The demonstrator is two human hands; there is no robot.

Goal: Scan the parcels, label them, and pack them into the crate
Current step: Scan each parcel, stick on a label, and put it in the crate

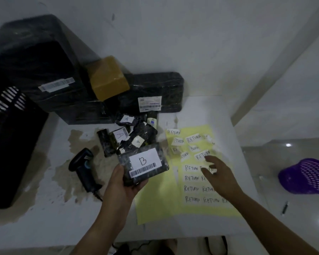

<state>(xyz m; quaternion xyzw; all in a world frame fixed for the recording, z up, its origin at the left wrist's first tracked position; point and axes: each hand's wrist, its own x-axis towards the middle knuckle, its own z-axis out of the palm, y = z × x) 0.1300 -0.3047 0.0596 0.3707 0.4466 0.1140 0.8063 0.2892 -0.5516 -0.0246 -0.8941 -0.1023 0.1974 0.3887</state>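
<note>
One black-wrapped parcel (145, 162), bearing one white label marked "B" and one barcode, is held slightly tilted above the surface (50, 223), near the middle of the view. It is clasped from its seven o'clock side by the left grip (122, 183), whose fingers are curled under it with the thumb at its left edge.

The right grip (219, 173) is seen at the parcel's three o'clock, fingers spread and relaxed, with nothing held. It is placed over one yellow sheet (155, 207); whether the paper is touched cannot be told. Four rows of "RETURN" labels (191, 178) are counted on the sheet's lower part, with several loose ones above; the full number cannot be told.

One black handheld scanner (83, 168) lies at the parcel's nine o'clock. A pile of small black parcels (129, 133) is seen at twelve o'clock, three of them marked "A". Beyond it, two large black parcels (160, 85) and one brown box (107, 78) are stacked against the wall. One black crate (11, 144) stands at nine o'clock of the view. One purple basket (306, 177) lies on the floor at three o'clock.
</note>
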